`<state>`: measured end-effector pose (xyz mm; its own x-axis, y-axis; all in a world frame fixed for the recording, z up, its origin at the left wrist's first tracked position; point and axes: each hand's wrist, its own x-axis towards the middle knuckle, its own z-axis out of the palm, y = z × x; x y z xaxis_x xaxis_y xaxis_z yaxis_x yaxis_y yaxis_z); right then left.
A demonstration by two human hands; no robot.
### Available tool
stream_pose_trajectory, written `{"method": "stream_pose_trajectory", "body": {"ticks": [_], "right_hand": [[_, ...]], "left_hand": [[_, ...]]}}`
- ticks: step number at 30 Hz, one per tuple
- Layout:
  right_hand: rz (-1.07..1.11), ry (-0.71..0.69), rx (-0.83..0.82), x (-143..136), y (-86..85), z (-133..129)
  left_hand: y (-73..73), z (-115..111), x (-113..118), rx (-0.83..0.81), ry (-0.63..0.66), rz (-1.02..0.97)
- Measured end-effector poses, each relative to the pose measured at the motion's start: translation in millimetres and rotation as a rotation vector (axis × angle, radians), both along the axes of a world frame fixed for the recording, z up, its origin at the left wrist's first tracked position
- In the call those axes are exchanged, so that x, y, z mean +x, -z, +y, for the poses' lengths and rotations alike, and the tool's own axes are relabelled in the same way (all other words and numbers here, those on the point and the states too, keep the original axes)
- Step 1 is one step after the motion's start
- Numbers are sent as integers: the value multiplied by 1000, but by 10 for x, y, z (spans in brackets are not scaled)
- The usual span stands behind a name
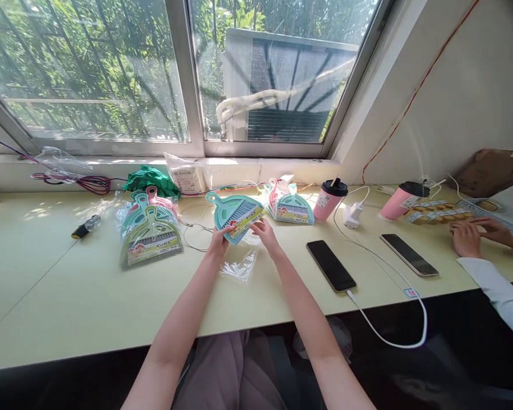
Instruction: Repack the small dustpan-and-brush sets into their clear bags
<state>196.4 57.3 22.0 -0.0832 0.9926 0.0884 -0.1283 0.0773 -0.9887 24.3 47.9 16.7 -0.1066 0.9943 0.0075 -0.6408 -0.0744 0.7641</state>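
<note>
A mint-green dustpan (226, 209) with a small brush in it is held up, tilted, above the table. Across its front runs a yellow-green printed label card (248, 220). My left hand (218, 241) grips its lower left edge, fingers partly hidden behind it. With fingers closed, my right hand (264, 233) pinches the right end of the card. Under my hands lies a clear plastic bag (239, 267). To the left stands a stack of packed dustpan sets (153, 239), a green one in front. Behind to the right are more dustpan sets (291, 208), mint and pink.
Right of my arms lie a charging phone (331, 265) and a second phone (409, 254). Two pink cups (330, 200) stand behind them, near a white charger (352, 215). A screwdriver (85, 226) lies at left. Another person's hands (468, 236) rest at far right.
</note>
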Motion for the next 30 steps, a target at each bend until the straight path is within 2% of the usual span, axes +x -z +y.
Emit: {"method": "stream_pose_trajectory", "body": {"ticks": [3,7,12,19,24,30], "right_hand": [[116,75,-75,-65,41,-2],[193,155,-135,-9,21,23],[215,118,-142,59,-43,20],[221,97,-189,53,-22,33],[143,56,-219,93,-37,37],[55,115,-244,105,-26,31]], "left_hand": [[11,-13,15,-15,95,11],[17,-21,43,-22,209,90],[25,-8,48,-6,177,114],[59,-3,15,17,193,144],[66,-14,30,22,188,150],[72,-20,25,15,231,180]]}}
